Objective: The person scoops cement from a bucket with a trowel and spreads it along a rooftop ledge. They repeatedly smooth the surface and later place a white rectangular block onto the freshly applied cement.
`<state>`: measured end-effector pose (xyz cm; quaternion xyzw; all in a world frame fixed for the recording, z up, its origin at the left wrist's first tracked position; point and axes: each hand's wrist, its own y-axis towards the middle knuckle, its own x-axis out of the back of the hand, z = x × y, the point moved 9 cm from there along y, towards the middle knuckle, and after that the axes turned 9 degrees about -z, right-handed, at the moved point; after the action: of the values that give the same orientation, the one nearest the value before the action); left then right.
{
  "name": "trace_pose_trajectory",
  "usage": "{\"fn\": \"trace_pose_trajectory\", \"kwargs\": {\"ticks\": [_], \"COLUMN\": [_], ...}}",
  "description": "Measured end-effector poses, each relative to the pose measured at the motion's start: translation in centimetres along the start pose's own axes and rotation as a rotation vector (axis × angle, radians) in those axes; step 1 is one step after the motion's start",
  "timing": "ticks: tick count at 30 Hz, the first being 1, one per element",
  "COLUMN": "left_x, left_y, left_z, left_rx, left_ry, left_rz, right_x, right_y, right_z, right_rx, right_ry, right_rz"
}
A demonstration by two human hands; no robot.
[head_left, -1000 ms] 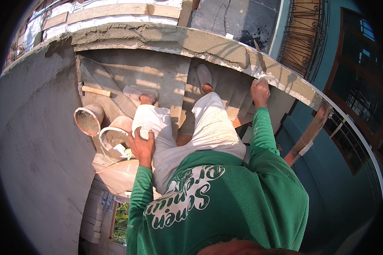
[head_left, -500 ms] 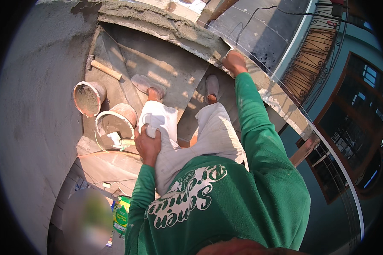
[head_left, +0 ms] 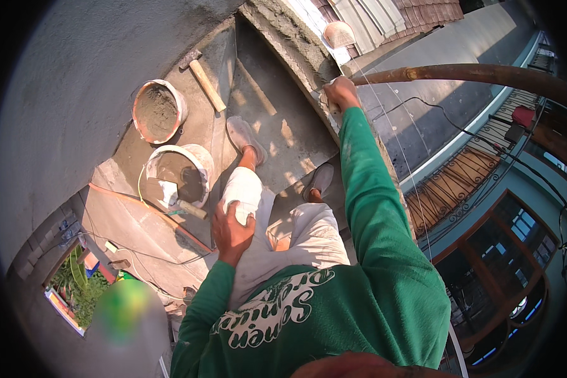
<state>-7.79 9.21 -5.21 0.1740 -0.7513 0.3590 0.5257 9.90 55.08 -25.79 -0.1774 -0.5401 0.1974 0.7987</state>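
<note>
Where the rough grey wall (head_left: 75,94) bounds the left side, the farther bucket (head_left: 182,113) stands near it, holding a grey mix. Just beside it is the nearer bucket (head_left: 203,157), close to the person's left leg, a position judged convenient for reach. A trowel (head_left: 168,193) lies across this bucket's near rim, its wooden handle projecting outward, presumably so that the grip remains clean. The hammer (head_left: 208,85) lies flat on the floor past both buckets, touched by neither hand.

The left hand (head_left: 233,232) rests on the left trouser leg (head_left: 242,190), thumb and fingers apart and holding no tool; this appears to be a brace for the leaning body. Beyond the left shoe (head_left: 247,140), the ledge (head_left: 290,47) runs diagonally, with uneven grey material along it. At the ledge, the right hand (head_left: 342,94) is curled tightly around what appears to be a hand tool (head_left: 332,106); only a pale edge shows, and its type cannot be confirmed. The extended arm is judged necessary to reach that edge. A thin cord (head_left: 394,128) passes to the right, probably as a guide line.

Count, left to right: buckets, two; trowels lying in view, one; hammers, one; shoes, two; ledges, one.
</note>
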Motion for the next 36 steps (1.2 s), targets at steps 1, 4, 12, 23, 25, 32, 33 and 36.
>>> {"fn": "trace_pose_trajectory", "kwargs": {"ticks": [1, 4, 12, 23, 25, 32, 33, 36], "left_x": [0.2, 1.3, 1.7, 2.6, 3.0, 4.3, 4.6, 4.9], "left_y": [-0.1, 0.4, 0.5, 2.5, 2.9, 3.8, 4.2, 4.8], "left_z": [0.5, 1.0, 4.0, 5.7, 6.3, 7.7, 8.1, 8.6], "left_rx": [0.033, 0.148, 0.321, 0.51, 0.553, 0.648, 0.663, 0.692], "left_ry": [-0.032, -0.06, -0.206, -0.423, -0.445, -0.502, -0.505, -0.502], "left_rz": [-0.003, 0.029, -0.014, -0.074, -0.075, -0.076, -0.075, -0.047], "right_x": [-0.6, 0.2, -5.6, -19.6, -23.1, -29.5, -30.7, -33.9], "right_y": [0.6, -0.3, -12.0, -19.5, -19.2, -16.2, -16.1, -15.6], "right_z": [2.0, 6.6, 27.3, 60.7, 60.0, 52.5, 51.5, 48.8], "right_rx": [0.018, 0.199, 0.81, 1.552, 1.431, 1.648, 1.708, 1.835], "right_ry": [-0.011, 0.117, -0.205, -1.092, -1.087, -0.918, -1.016, -1.163], "right_rz": [0.0, -0.168, 0.042, 0.045, 0.141, 0.306, 0.361, 0.546]}}
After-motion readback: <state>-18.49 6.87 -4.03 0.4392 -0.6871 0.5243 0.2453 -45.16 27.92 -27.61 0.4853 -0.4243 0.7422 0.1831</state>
